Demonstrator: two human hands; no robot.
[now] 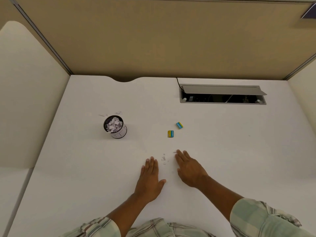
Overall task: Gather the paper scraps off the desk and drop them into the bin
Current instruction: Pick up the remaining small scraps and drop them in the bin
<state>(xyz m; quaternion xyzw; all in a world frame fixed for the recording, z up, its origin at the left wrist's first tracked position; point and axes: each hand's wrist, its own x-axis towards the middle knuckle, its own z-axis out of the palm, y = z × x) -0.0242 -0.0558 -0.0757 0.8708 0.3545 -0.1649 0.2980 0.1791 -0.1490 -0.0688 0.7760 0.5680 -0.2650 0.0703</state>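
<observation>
Counter (222,151): smooth white laminate, tan partition behind.
Bin (114,126): round black mesh cup, heaped with crumpled white paper.
Paper scraps (163,159): tiny white flecks right of bin, between hands.
Left hand (150,177): flat, fingers spread, empty.
Right hand (189,166): flat, empty.

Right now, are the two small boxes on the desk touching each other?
Apart. The head view shows bare white desk between the yellow box and the blue box.
</observation>
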